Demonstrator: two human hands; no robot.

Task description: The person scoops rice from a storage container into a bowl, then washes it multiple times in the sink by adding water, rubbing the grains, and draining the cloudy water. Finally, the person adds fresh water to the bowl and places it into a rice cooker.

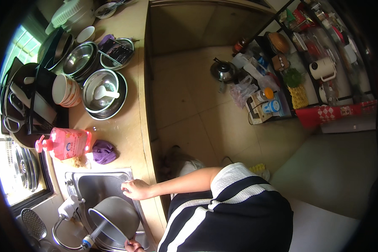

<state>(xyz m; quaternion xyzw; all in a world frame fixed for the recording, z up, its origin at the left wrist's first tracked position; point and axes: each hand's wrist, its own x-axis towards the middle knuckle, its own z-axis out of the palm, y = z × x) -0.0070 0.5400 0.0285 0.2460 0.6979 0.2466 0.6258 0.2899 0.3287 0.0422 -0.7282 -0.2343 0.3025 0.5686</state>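
Observation:
A grey metal pot (123, 214) is tilted on its side over the stainless steel sink (105, 182), its mouth facing the faucet (88, 241). Water runs from the faucet's spout into the pot. At the bottom edge of the view, my left hand (134, 245) grips the pot's rim; part of this hand is cut off. My right hand (137, 189) hovers above the sink's near edge, just beyond the pot, with loosely bent fingers and nothing visible in it. A purple cloth (104, 152) and a pink pump bottle (71, 143) are on the counter beside the sink.
Metal bowls (100, 89), one holding a white spoon (105, 93), and stacked paper cups (64, 90) stand along the counter (129, 126). A phone (116, 52) lies across another bowl. A knife rack with scissors (14, 110) is by the window. A loaded shelf (343, 97) stands across the floor.

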